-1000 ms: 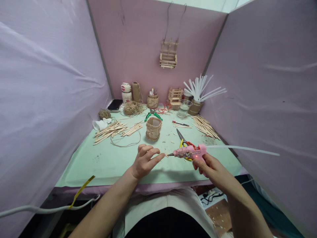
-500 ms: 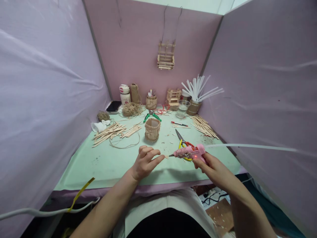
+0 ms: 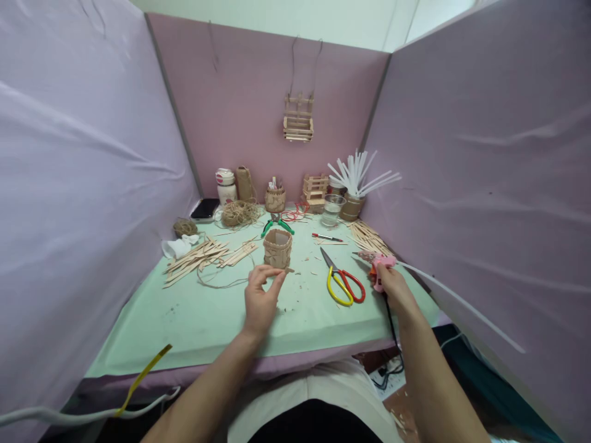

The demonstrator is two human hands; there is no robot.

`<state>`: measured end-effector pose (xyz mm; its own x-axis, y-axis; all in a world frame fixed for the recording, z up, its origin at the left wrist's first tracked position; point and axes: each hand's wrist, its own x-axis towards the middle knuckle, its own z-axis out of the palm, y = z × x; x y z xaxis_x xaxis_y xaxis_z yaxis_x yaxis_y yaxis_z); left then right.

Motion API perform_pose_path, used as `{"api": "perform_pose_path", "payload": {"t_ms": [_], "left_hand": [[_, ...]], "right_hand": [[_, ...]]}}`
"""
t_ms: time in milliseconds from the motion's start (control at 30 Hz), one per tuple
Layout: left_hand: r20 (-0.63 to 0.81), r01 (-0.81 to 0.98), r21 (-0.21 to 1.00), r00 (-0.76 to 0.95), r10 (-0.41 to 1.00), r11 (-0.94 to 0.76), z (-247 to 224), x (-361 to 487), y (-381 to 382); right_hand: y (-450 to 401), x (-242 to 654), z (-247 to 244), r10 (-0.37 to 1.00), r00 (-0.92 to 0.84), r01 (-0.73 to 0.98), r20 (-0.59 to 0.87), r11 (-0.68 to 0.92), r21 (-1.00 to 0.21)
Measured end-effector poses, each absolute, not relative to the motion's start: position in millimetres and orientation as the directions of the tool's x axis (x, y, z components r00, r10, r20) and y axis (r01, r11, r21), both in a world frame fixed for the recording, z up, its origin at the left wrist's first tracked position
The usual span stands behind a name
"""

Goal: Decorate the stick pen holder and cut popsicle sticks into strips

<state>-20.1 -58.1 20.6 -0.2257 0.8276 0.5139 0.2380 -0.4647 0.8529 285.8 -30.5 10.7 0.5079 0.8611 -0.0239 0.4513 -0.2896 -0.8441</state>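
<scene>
In my right hand (image 3: 392,286) is a pink hot glue gun (image 3: 384,263), its nozzle pointing left and a long white glue stick (image 3: 466,306) trailing from its back. My left hand (image 3: 263,295) pinches a small piece of wooden stick (image 3: 289,271) between thumb and forefinger. Just beyond those fingertips stands a small square pot (image 3: 277,246) covered in wood pieces, open at the top. I cannot tell whether the piece touches it. Scissors (image 3: 342,280) with one yellow and one red handle lie between my hands.
Wooden sticks lie in piles at left (image 3: 196,258) and right (image 3: 367,237). Behind the pot are green-handled pliers (image 3: 277,226), a twine bundle (image 3: 240,213) and a clear cup of water (image 3: 331,212). A jar of glue sticks (image 3: 352,208) stands at the back right.
My right hand has carried the glue gun right and away from my left hand, uncovering the scissors. The left hand has brought the small wood piece up near the pot. The view has shifted.
</scene>
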Motion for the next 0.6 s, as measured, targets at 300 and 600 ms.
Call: {"api": "perform_pose_path", "payload": {"t_ms": [300, 600], "left_hand": [[-0.148, -0.447, 0.893, -0.168, 0.975, 0.059, 20.9, -1.5, -60.9], [-0.187, -0.515, 0.852, -0.132, 0.973, 0.094, 21.1, 13.6, -68.1]], "right_hand": [[-27.6, 289.3, 17.3, 0.831, 0.557, 0.644, -0.009, -0.439, -0.627], [-59.5, 217.3, 41.4, 0.892, 0.307, 0.703, 0.332, 0.022, -0.711]]}}
